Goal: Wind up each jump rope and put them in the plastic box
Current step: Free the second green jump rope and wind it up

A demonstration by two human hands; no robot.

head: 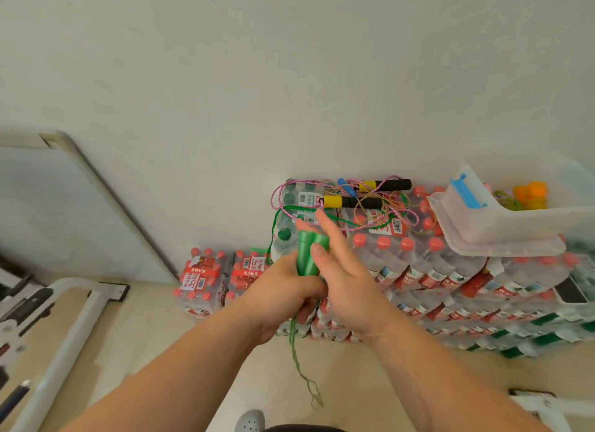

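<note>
Our left hand (280, 289) grips green jump rope handles (306, 257); our right hand (347, 275) flat, fingers straight, touching them.

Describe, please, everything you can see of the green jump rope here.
The green jump rope has two glossy, plastic-looking green handles, held side by side and roughly upright in the left hand; the right hand rests its thumb on them, fingers straight. Its thin green cord loops over the bottled-water packs behind and dangles loosely below the hands.
</note>
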